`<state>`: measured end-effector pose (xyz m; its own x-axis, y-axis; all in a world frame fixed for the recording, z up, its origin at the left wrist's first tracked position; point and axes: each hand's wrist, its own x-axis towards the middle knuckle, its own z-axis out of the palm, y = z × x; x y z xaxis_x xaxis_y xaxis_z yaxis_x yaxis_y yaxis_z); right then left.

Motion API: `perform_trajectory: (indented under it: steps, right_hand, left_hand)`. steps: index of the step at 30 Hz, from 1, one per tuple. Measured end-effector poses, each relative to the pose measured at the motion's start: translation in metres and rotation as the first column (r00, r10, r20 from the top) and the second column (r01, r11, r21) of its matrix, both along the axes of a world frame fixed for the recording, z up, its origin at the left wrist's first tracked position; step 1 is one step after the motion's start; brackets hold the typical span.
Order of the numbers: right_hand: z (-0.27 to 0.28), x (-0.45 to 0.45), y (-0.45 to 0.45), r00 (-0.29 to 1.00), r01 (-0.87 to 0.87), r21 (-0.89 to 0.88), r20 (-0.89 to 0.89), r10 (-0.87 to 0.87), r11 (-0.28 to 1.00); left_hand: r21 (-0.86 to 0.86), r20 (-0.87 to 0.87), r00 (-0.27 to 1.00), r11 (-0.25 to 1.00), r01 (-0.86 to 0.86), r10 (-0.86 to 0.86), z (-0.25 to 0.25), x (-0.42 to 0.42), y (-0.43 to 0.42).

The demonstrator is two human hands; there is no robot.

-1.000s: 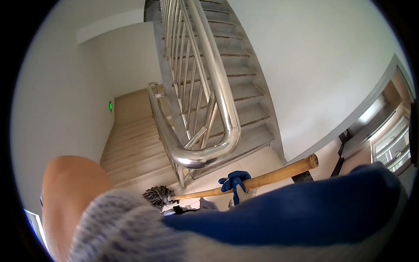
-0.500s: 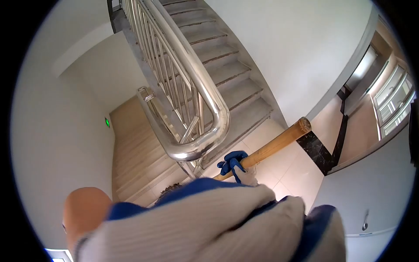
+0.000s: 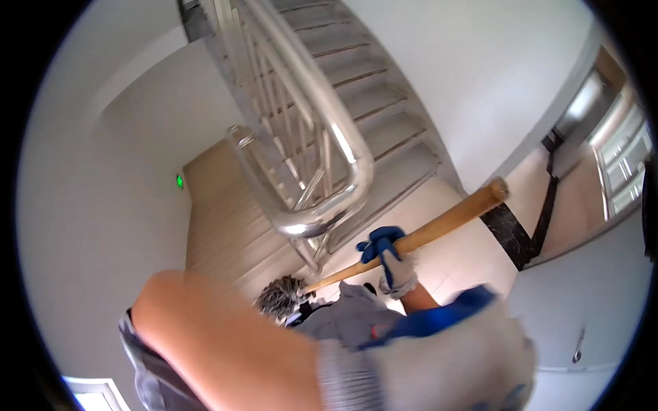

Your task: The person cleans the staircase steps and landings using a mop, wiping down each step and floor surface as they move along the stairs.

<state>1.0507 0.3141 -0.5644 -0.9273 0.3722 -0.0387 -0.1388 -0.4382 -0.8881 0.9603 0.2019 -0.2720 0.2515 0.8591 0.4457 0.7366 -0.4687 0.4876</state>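
Green sign (image 3: pixel 179 181): it is glowing well to the left of the right hand (image 3: pixel 387 253), too small to read.
Left forearm (image 3: pixel 233 342): bare, it is crossing the foreground, left of the right hand and nearer the camera.
Mop head (image 3: pixel 279 298): its grey strands are sitting left of and below the right hand; whether they are pressing on the tiled floor (image 3: pixel 473 260) cannot be told.
Steel handrail (image 3: pixel 322 212): its bend is standing just left of and beyond the right hand, so angling the mop clear of it seems the main care.
Right hand: gloved in blue and white, it is gripping the wooden mop handle (image 3: pixel 449 222) with curled fingers; a firm hold and an easy wrist should keep the head under control.
Left hand (image 3: pixel 445 363): gloved and blurred, it is hovering below and to the right of the right hand, seemingly off the handle; whether it is spread or pressed together cannot be told. A second grip would likely steady the mop.
Mop handle: it is slanting from the mop head through the right hand, its thick end jutting up rightward; that free end probably needs watching on any turn.
Grey door (image 3: pixel 548 308): it is standing farther right of the right hand, limiting swing room there.
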Motion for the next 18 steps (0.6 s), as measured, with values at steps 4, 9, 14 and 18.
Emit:
perform_trajectory:
  steps: [4,9,14,18]
  right_hand:
    - [-0.001,0.001,-0.006,0.999,0.007,-0.001,0.042,-0.007,1.000]
    - [-0.007,-0.003,0.003,1.000,-0.014,-0.011,0.018,0.014,1.000]
    - [-0.006,-0.004,0.006,0.998,-0.006,0.002,0.068,0.006,1.000]
    - [-0.004,-0.009,0.001,0.985,0.066,0.059,0.158,-0.075,0.996]
  left_hand:
    - [-0.121,0.224,0.967,0.981,0.153,-0.123,-0.006,-0.001,-0.009]
    - [0.091,0.469,0.879,0.995,0.047,-0.084,-0.012,-0.009,0.001]
    - [0.230,0.552,0.833,0.957,-0.177,0.022,-0.033,-0.001,0.003]
    - [0.151,0.383,0.924,0.986,-0.070,0.007,-0.079,-0.023,-0.029]
